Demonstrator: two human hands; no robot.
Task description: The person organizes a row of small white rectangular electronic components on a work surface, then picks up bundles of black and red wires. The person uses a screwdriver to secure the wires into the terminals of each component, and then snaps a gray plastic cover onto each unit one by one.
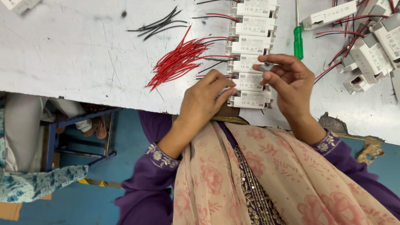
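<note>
On the white table (75, 62), a column of 6 white driver boxes (252, 52) lies beside loose red wires (177, 60). The left hand (204, 100) presses the nearest box (250, 99); the right hand (287, 81) pinches a small grey cap (266, 66), which could slip if the grip loosens.

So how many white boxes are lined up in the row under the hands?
6 in the row: top box, second, third, fourth, fifth and nearest. The top one is cut off, so more may be hidden. Others lie loose on the right.
</note>
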